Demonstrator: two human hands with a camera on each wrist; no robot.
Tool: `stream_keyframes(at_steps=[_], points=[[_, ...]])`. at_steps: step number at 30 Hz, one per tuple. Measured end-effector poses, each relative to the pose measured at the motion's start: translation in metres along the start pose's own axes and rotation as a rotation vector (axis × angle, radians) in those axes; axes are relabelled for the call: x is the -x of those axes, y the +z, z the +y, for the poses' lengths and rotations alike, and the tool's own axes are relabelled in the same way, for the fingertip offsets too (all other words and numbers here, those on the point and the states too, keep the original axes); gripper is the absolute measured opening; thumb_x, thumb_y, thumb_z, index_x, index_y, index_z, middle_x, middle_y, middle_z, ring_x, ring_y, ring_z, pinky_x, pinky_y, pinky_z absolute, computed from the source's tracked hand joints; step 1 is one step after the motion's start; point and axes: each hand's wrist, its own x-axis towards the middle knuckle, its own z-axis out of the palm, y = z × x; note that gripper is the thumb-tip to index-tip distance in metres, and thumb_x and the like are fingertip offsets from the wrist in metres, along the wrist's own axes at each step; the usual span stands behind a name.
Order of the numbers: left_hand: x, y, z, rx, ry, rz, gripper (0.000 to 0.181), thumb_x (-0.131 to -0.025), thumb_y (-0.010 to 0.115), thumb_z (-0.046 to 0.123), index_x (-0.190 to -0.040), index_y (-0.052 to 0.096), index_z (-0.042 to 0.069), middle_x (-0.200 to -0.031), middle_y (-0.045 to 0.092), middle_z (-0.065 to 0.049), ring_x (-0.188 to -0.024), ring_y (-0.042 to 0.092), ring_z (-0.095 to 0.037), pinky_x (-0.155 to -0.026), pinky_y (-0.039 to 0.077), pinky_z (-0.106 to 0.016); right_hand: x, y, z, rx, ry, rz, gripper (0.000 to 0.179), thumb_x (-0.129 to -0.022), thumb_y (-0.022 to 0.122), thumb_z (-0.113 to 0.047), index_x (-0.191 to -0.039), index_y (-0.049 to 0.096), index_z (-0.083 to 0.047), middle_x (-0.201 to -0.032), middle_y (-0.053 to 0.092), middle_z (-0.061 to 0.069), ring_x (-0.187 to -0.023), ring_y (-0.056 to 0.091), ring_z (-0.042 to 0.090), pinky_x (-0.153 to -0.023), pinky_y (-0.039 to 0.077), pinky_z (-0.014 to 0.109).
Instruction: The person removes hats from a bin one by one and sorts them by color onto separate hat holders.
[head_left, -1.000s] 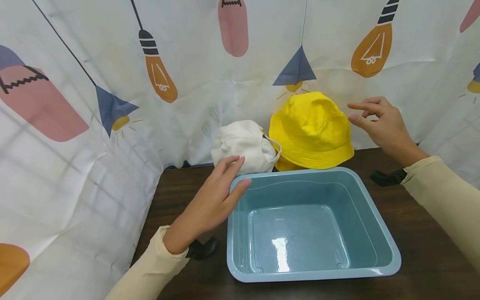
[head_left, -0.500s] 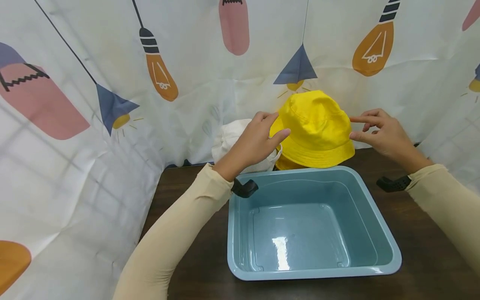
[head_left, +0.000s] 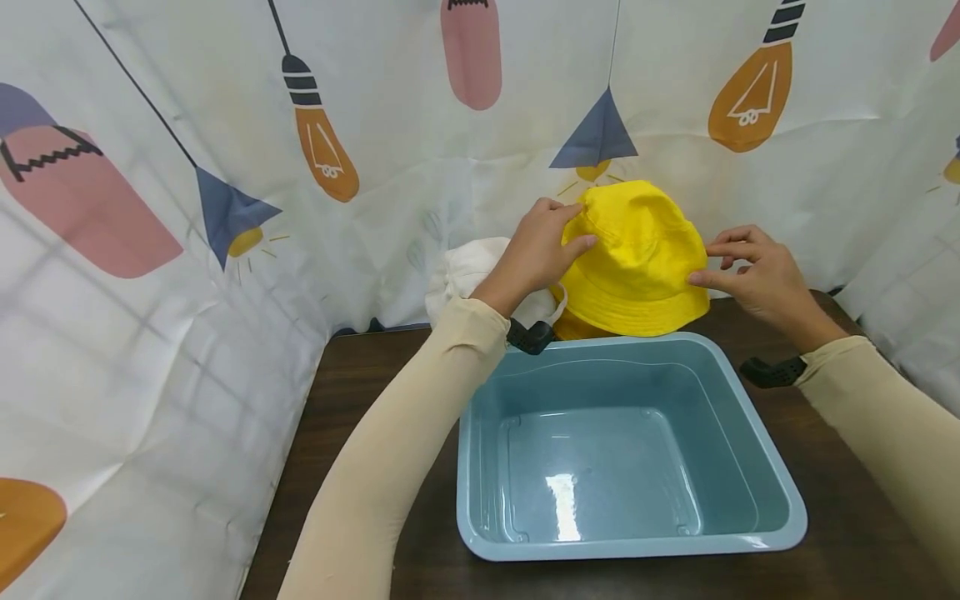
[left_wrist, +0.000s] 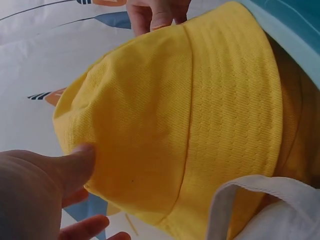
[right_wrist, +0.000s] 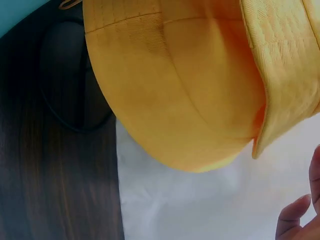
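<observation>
A yellow bucket hat [head_left: 637, 258] stands against the back cloth, crown up, with more yellow fabric [left_wrist: 292, 120] under its brim. My left hand [head_left: 542, 250] is at the hat's left side. Its thumb [left_wrist: 77, 165] touches the crown, and the other fingers are spread behind, clear of the fabric. On the opposite side my right hand [head_left: 757, 271] has its thumb overlapping the hat's edge in the head view and its fingers loosely bent. The right wrist view shows that hand's fingertips [right_wrist: 295, 212] apart from the yellow fabric. A white cap [head_left: 461, 271] with a strap is partly hidden behind my left forearm.
A light blue plastic basin [head_left: 600, 475] sits on the dark wooden table [head_left: 352, 383], right in front of the hats. The printed white cloth [head_left: 420, 125] rises behind and at the sides. A thin black loop [right_wrist: 75, 129] lies on the table beneath the yellow fabric.
My left hand has moved up and right from beside the white cap to the yellow hat's crown. My right hand has come slightly lower and closer to the hat's right edge.
</observation>
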Motion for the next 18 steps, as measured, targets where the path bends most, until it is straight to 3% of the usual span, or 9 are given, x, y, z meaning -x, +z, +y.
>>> stream_keyframes(at_steps=[8,18], points=[[-0.012,0.004,0.010,-0.089,0.029,0.014,0.040,-0.101,0.063,0.035,-0.138,0.066,0.019,-0.136,0.060,0.002,-0.126,0.054,-0.015,-0.109,0.044,-0.025,-0.002,0.010,0.000,-0.036,-0.002,0.034,0.043,-0.087,0.082,-0.037,-0.107,0.076,0.001,-0.109,0.052,-0.010,-0.089,0.046,0.009,-0.068,0.038,0.017],[-0.016,0.011,0.018,-0.173,0.058,0.052,0.030,-0.101,0.064,0.033,-0.125,0.075,0.022,-0.131,0.063,0.005,-0.121,0.057,-0.011,-0.104,0.048,-0.024,-0.007,0.024,-0.004,-0.120,-0.078,0.185,0.031,-0.084,0.086,-0.024,-0.095,0.076,0.003,-0.094,0.047,-0.003,-0.086,0.042,0.010,-0.063,0.036,0.016]])
